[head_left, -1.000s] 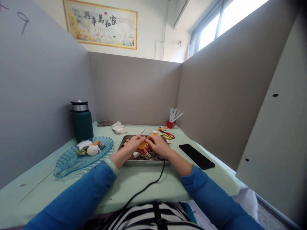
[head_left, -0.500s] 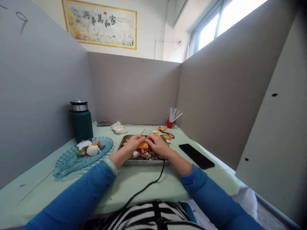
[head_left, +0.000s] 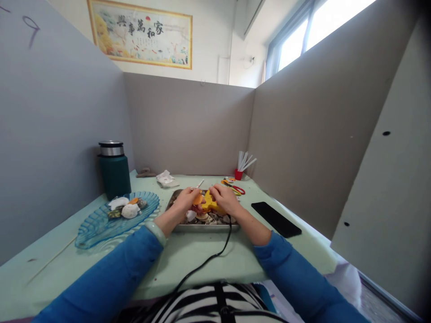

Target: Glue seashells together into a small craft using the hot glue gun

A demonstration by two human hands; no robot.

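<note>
My left hand is closed on an orange scallop shell, held over a metal tray. A thin white stick pokes up beyond its fingers; whether the hand holds it too, I cannot tell. My right hand is wrapped around a yellow hot glue gun, whose nose is close to the shell. From the gun a black cord runs down towards my body. Below both hands, several shells and pebbles fill the tray.
On the left, a blue glass plate carries shells, beside a dark green bottle and a thin skewer. Red-and-yellow-handled scissors, a red cup of white sticks and a black phone lie rightward. Crumpled paper sits behind.
My right hand has drawn slightly to the right, so more of the yellow glue gun shows between the hands. My left hand keeps hold of the orange shell, a little to the left.
</note>
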